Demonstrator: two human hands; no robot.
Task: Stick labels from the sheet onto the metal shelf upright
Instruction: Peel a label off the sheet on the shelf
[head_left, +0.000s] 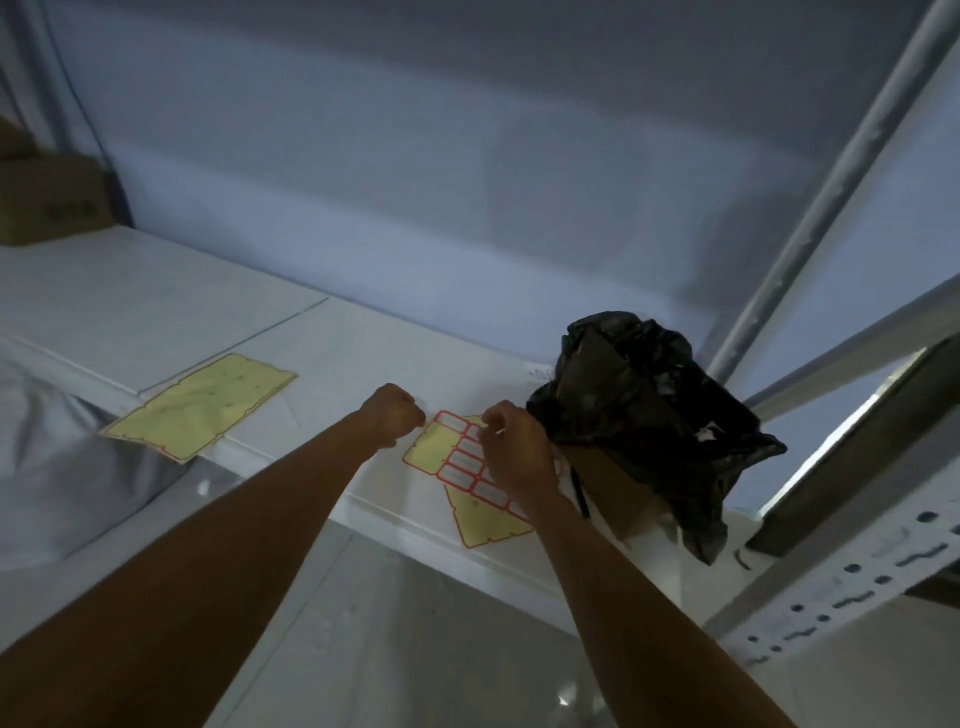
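Note:
A yellow label sheet (435, 448) with red-bordered white labels lies on the white shelf board (156, 306). My right hand (517, 452) rests over the sheet's right part, its fingertips pinching at a label near the top edge. My left hand (392, 415) is a closed fist pressed against the sheet's upper left corner. The perforated metal shelf upright (841, 592) runs diagonally at the lower right. A slanted metal post (836, 182) rises at the upper right.
A used yellow backing sheet (200, 405) lies on the shelf to the left. A crumpled black plastic bag (644, 415) over a cardboard piece (613, 488) sits just right of my right hand. A cardboard box (52, 202) stands at the far left.

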